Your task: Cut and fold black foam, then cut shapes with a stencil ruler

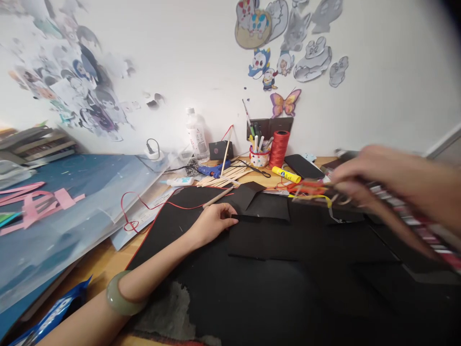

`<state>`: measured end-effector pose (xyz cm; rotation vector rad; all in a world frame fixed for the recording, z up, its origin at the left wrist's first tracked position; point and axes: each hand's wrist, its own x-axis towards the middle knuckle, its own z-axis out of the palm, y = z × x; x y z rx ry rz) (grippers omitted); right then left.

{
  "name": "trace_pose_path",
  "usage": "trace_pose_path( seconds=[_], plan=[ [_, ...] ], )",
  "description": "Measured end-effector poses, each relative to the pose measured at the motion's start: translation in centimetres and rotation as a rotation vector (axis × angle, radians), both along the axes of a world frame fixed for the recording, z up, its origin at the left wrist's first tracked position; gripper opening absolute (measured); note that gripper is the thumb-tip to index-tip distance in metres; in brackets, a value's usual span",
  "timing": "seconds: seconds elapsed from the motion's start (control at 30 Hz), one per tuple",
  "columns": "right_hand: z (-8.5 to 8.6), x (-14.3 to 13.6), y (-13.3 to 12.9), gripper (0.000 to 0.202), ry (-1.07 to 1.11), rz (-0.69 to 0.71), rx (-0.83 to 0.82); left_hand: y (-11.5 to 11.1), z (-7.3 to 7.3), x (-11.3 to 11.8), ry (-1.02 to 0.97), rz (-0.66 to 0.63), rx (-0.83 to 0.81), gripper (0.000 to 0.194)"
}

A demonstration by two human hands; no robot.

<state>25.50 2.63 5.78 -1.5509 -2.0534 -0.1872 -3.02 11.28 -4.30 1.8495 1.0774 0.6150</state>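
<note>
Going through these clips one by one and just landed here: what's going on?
A person's left hand is at the left edge of flat black paper pieces, which lie on a large black mat with red edging. The right hand is at the right, too blurred to tell what it holds. Beyond the mat are a blue glue gun and a red cylindrical spool.

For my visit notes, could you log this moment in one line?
left hand: at black paper | right hand: blurred, hold unclear | beyond: glue stick, red spool
</note>
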Motion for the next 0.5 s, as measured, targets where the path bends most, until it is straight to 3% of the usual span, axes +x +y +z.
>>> trace_pose_path(
  seconds=[0.03,0.13,0.3,0.4,0.5],
  plan=[
    [-0.1,-1.2,-0.1,0.030,-0.055,0.092,-0.121,0.0,0.1,-0.1,0.023,0.011,0.047,0.011],
    [-2.0,-3.7,0.2,0.014,-0.159,0.192,-0.422,-0.1,0.4,-0.2,0.087,0.064,0.184,0.014],
    [-6.5,-4.1,1.5,0.019,-0.099,0.234,-0.578,-1.9,1.6,0.2,0.139,0.096,0.423,0.016],
    [-8.1,-4.0,1.7,0.018,-0.031,0.252,-0.585,-4.4,1.8,1.2,0.163,-0.108,0.517,0.016],
    [-8.9,-4.2,1.7,0.018,0.003,0.232,-0.568,-7.1,0.9,2.6,0.407,-0.438,0.812,0.025]
  ],
)
